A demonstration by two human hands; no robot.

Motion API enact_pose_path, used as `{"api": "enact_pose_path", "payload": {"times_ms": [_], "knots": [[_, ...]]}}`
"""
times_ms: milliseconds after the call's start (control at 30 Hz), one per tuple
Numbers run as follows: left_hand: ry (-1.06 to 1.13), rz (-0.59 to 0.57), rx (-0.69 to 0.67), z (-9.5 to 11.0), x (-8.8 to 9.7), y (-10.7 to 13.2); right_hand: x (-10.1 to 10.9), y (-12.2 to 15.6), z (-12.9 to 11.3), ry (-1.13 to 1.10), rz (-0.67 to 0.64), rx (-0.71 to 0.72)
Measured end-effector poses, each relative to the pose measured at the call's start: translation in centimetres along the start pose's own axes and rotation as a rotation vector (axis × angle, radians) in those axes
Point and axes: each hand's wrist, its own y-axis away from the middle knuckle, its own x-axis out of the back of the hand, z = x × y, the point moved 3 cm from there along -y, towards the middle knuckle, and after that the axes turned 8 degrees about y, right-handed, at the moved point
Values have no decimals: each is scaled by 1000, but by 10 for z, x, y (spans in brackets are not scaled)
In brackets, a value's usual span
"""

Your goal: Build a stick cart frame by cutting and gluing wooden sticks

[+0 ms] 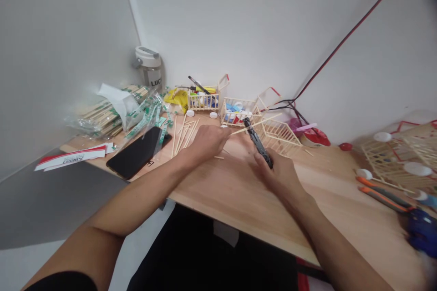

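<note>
My left hand [213, 138] is closed on a thin wooden stick [256, 123], which sticks out to the right past my fingers. In my right hand [280, 170] is a dark multi-tool [258, 142], its head pointing up and away beside the stick; whether the two touch, I cannot tell. Several loose wooden sticks [186, 135] lie on the table left of my left hand. Just behind the multi-tool stands a small basket frame made of sticks [282, 135]. Farther back are a stick-built cart with white wheels [204, 101] and another stick basket holding bottle caps [240, 111].
A black phone [138, 152] lies at the table's left edge, near plastic bags of sticks [109, 111]. A lidded jar [150, 68] stands in the corner. At right are more stick-built carts [392, 159], orange-handled pliers [385, 194] and a blue object [423, 232]. Cables [351, 36] run along the wall.
</note>
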Motion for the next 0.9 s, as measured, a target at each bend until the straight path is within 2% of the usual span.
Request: {"api": "enact_pose_path", "payload": {"times_ms": [233, 400, 667, 800, 900], "knots": [[59, 98, -28, -6, -9, -3, 3, 0, -1, 10, 35, -23], [131, 173, -65, -7, -11, -4, 2, -1, 1, 13, 10, -48], [158, 71, 5, -9, -16, -4, -2, 0, 0, 58, -55, -69], [119, 55, 57, -5, -10, 4, -3, 2, -3, 58, -60, -44], [76, 47, 120, 0, -2, 18, -3, 5, -9, 36, -65, -4]]}}
